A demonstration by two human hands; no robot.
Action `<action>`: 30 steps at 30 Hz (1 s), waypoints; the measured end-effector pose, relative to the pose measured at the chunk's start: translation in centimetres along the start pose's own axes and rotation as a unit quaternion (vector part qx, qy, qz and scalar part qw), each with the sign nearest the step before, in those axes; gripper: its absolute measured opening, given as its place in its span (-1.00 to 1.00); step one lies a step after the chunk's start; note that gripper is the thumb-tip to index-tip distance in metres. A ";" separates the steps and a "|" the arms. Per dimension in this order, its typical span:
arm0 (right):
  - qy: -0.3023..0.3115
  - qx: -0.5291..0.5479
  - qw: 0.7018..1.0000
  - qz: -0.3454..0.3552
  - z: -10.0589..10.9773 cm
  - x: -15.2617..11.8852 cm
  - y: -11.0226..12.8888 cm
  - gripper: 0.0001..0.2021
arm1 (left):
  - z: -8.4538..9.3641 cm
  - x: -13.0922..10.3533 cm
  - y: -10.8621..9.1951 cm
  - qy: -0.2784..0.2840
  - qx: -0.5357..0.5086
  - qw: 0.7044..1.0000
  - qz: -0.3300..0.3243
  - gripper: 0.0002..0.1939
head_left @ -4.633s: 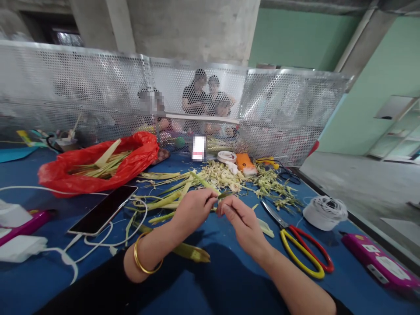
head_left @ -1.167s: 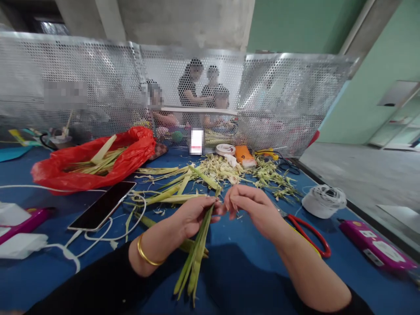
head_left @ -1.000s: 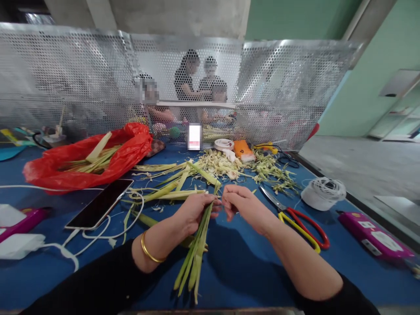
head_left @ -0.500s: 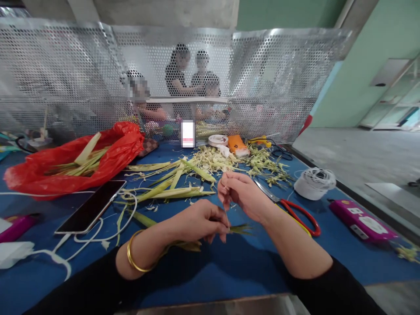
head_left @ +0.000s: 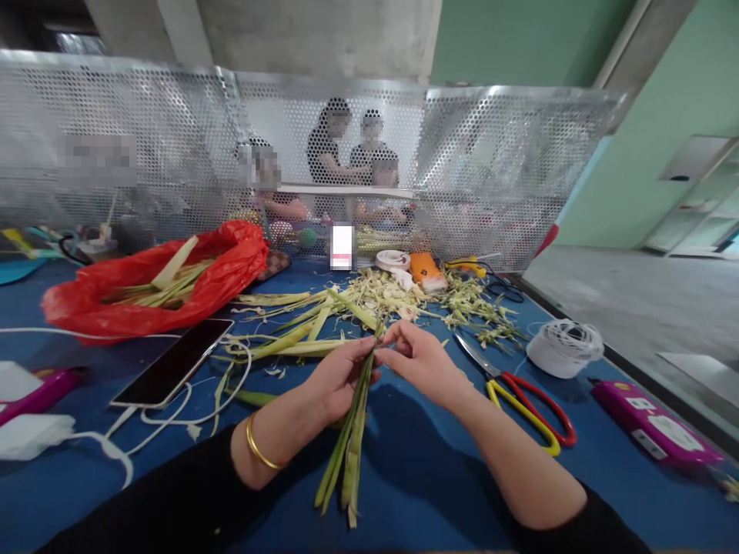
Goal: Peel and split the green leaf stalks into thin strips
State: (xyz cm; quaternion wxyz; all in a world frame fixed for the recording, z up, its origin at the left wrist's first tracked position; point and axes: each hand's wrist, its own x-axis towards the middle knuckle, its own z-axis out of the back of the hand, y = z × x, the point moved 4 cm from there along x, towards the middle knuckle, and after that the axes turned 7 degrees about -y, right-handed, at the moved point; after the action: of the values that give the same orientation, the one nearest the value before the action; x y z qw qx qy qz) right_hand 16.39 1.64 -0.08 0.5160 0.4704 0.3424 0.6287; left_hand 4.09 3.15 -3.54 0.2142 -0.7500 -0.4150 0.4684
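Observation:
My left hand [head_left: 340,378] is closed around a bundle of long green leaf strips [head_left: 356,431], which look like husk or stalk. The loose ends fan down towards the table's near edge, and the narrow end points away from me. At that narrow end my right hand [head_left: 420,360] is closed in a pinch, its fingertips close against the bundle. What lies in the pinch is too fine to make out. Beyond the hands, more pale green husk strips [head_left: 300,346] lie on the blue table [head_left: 427,477]. Scissors [head_left: 523,404] with one red and one yellow handle lie right of my right forearm.
A red plastic bag [head_left: 86,296] of strips and a phone [head_left: 173,363] with white cables are at left. Husk scraps [head_left: 392,296] are heaped behind. A white cord roll [head_left: 564,348] and purple pack [head_left: 652,423] sit at right. Perforated screening [head_left: 490,154] stands behind, people beyond it.
The bundle has swung from lying sideways to pointing away from me. My left hand moved up and away; my right hand came down to the bundle's tip. The fine string between them no longer shows.

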 end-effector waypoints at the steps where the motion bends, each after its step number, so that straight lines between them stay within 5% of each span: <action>1: -0.004 -0.063 0.998 0.018 0.0 0.1 -0.2 -0.89 | 0.1 0.1 0.0 -0.002 0.001 1.000 -0.004 -0.92; 5: -0.010 -0.175 0.983 0.053 -0.4 0.4 -1.2 -0.91 | 0.2 0.0 -0.1 -0.010 0.005 1.000 -0.003 -0.89; 12: -0.099 -0.102 0.989 0.049 -0.4 0.7 -2.2 -0.90 | -0.3 -1.0 -0.2 -0.005 -0.004 1.000 0.013 -0.89; 17: -0.058 0.099 0.989 -0.094 -1.6 0.5 -3.0 -0.81 | -0.3 -0.8 0.1 -0.003 -0.012 1.000 -0.020 -0.93; 21: -0.010 0.199 0.969 -0.145 -2.4 0.3 -3.0 -0.80 | -0.2 -0.2 0.3 0.017 -0.022 0.999 -0.035 -0.94; 30: 0.026 0.101 0.987 -0.122 -0.9 0.5 -2.5 -0.76 | 0.5 0.3 0.2 -0.035 0.054 0.995 -0.075 -0.93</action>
State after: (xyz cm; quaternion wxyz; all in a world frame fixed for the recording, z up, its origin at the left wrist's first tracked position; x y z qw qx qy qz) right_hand 16.34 2.75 -2.52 0.5294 0.4580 0.4725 0.5354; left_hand 3.79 3.27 -4.06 0.2743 -0.6871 -0.4518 0.4986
